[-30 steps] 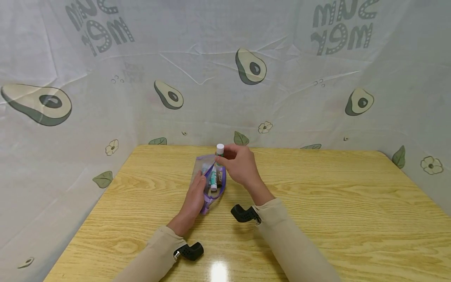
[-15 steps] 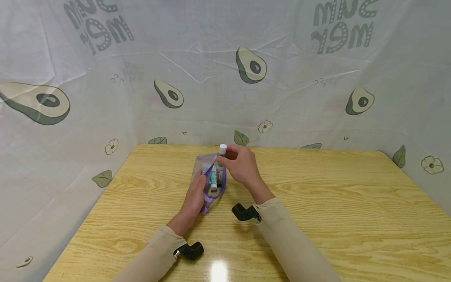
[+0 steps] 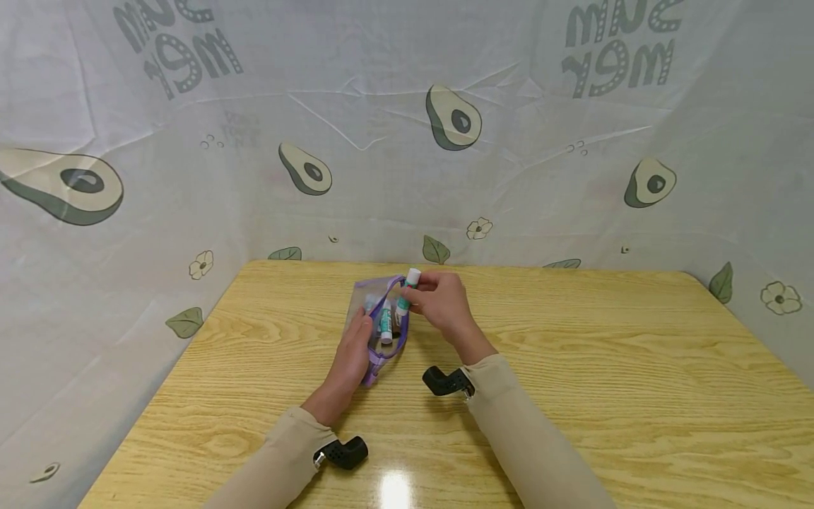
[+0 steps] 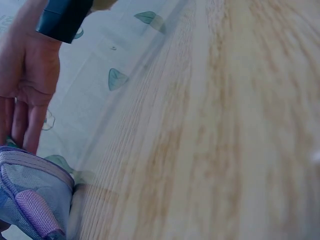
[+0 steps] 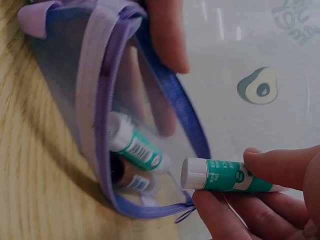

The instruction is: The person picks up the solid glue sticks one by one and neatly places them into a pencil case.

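My right hand (image 3: 441, 305) pinches a green glue stick with white ends (image 5: 227, 175) between thumb and fingers, tilted at the pouch's mouth. In the right wrist view, one white end lies beside the zipper rim. My left hand (image 3: 351, 353) holds a purple-edged mesh zip pouch (image 5: 92, 95), thumb at the edge of the opening and fingers behind the mesh. The zipper gapes wide. Inside lie another green glue stick (image 5: 141, 150) and a small brown item with a white label (image 5: 132, 181). The left wrist view catches the pouch's end (image 4: 37, 185) with its lilac tab.
The pouch is on a wood-grain table (image 3: 572, 367). A pale curtain with avocado prints (image 3: 534, 191) hangs behind it and at both sides. Black wrist cameras (image 3: 346, 452) stick out from both sleeves.
My right hand has shifted right and slightly nearer to me. The glue stick has gone from near upright to tilted, its lower part now showing. My left hand and the pouch stay put.
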`<state>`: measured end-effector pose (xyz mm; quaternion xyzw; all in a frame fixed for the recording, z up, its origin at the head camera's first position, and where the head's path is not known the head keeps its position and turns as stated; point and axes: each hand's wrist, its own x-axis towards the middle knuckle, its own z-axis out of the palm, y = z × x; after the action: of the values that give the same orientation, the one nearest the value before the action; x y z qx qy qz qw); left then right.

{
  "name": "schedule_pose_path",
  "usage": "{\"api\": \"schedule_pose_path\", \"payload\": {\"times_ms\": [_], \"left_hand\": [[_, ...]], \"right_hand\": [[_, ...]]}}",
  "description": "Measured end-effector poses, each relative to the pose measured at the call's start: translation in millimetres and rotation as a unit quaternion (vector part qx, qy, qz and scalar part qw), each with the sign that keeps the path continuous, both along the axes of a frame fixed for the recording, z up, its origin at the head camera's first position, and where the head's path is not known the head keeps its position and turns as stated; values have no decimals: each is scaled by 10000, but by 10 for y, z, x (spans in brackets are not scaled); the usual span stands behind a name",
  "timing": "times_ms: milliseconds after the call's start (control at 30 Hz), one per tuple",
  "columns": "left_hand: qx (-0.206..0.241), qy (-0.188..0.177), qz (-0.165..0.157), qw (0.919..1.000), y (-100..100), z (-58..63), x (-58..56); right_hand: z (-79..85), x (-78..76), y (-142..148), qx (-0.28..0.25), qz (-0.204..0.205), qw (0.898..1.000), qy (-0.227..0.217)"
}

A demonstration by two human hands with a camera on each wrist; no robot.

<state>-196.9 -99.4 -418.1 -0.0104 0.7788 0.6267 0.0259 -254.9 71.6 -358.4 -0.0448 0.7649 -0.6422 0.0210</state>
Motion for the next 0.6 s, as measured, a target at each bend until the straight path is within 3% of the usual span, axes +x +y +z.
{"api": "schedule_pose_path", "payload": {"times_ms": [600], "left_hand": [[33, 19, -14, 10000, 1, -11, 6]], "right_hand": [[-247, -114, 63, 38, -202, 9938, -1097]]}}
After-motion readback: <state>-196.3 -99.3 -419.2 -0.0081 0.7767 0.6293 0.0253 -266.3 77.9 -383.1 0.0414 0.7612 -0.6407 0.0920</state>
